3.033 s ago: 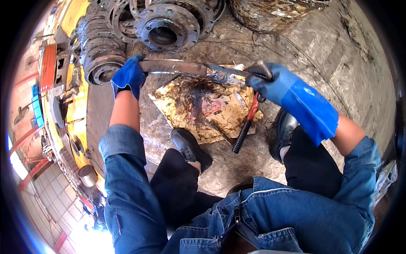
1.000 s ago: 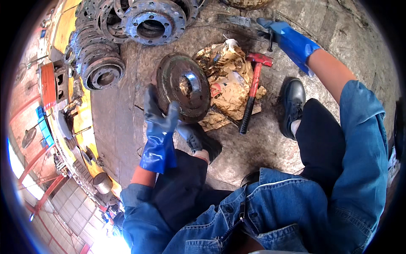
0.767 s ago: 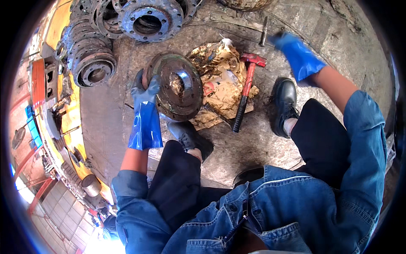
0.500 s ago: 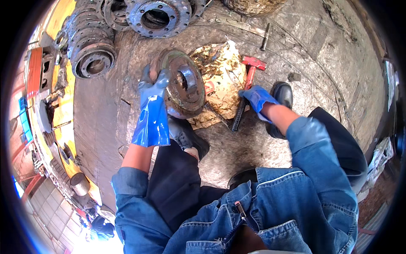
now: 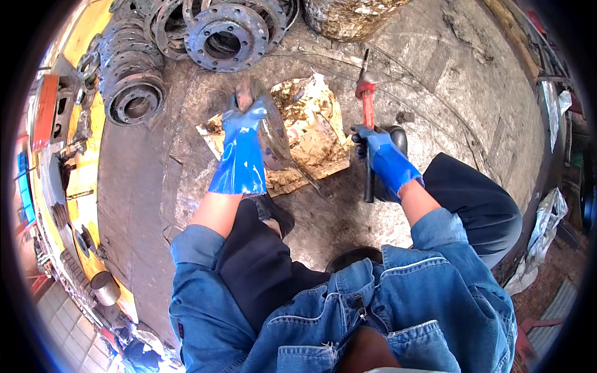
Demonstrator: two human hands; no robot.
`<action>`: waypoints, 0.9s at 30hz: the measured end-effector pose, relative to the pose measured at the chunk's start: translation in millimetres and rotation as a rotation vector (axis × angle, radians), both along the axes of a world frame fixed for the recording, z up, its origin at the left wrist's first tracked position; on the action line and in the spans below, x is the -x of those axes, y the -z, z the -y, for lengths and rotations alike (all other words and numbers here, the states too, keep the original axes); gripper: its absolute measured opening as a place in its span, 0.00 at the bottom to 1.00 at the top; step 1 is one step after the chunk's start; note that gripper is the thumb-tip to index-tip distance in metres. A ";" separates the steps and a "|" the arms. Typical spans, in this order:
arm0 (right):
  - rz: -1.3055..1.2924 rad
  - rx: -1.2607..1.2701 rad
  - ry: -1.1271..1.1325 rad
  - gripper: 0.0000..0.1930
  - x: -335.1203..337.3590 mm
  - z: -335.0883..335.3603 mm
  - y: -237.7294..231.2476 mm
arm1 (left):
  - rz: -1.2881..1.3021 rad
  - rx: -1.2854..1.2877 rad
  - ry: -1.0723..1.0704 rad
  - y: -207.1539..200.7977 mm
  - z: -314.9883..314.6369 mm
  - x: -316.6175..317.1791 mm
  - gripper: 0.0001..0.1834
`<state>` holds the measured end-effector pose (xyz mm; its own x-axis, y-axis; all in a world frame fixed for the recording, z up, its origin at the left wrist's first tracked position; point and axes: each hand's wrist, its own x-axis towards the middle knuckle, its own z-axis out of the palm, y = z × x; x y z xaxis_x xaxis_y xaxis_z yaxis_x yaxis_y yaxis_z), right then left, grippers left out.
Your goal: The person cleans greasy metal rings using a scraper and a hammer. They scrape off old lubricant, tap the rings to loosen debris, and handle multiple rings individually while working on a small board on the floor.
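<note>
My left hand [image 5: 244, 127], in a blue rubber glove, grips the rim of a heavy, rusty metal flange [image 5: 275, 133]. The flange stands on edge, turned so that mostly its side shows. A red-headed hammer [image 5: 368, 112] is in my right hand [image 5: 384, 152], also gloved in blue; its head points away from me and its black grip end hangs toward me. The fingers close round the handle. Under and beside the flange lies crumpled, greasy yellowish sheet [image 5: 317, 115]. A thin metal rod [image 5: 309, 178] rests at the sheet's near edge.
Bolt-holed metal rings and flanges [image 5: 224, 38] are heaped at the far left, with a stack [image 5: 134, 99] beside them. A grimy round container [image 5: 351, 18] stands at the far side. Beyond the hammer lies a dark bar [image 5: 364, 62]. My shoes are close to the sheet.
The hammer has been raised and swung upright in my right hand, away from the sheet. My left hand has turned the flange more edge-on.
</note>
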<state>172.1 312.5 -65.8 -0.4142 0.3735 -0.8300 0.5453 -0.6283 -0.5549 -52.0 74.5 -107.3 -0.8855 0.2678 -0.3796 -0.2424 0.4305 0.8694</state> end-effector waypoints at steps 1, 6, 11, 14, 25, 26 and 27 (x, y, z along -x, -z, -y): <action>-0.043 0.024 0.058 0.12 0.9 5.6 -0.8 | 0.025 -0.045 -0.014 -1.4 0.2 -2.3 0.31; 0.027 0.191 -0.045 0.11 31.0 56.5 -25.6 | 0.118 -0.210 -0.072 2.9 15.0 7.4 0.30; 0.073 0.536 -0.353 0.10 26.5 107.3 40.0 | 0.131 -0.351 -0.092 1.3 15.1 23.3 0.29; 0.033 0.578 -0.320 0.10 28.8 95.6 30.8 | 0.127 -0.370 -0.107 -4.5 16.8 26.7 0.29; -0.127 0.454 -0.603 0.15 44.2 100.3 -15.0 | 0.140 -0.386 -0.103 -22.8 10.9 30.7 0.28; -0.105 0.381 -0.670 0.15 45.7 106.1 -21.3 | 0.141 -0.388 -0.113 -21.5 11.2 31.4 0.28; -0.089 0.458 -0.663 0.14 47.6 101.5 -25.5 | 0.138 -0.388 -0.126 -22.7 17.5 29.2 0.28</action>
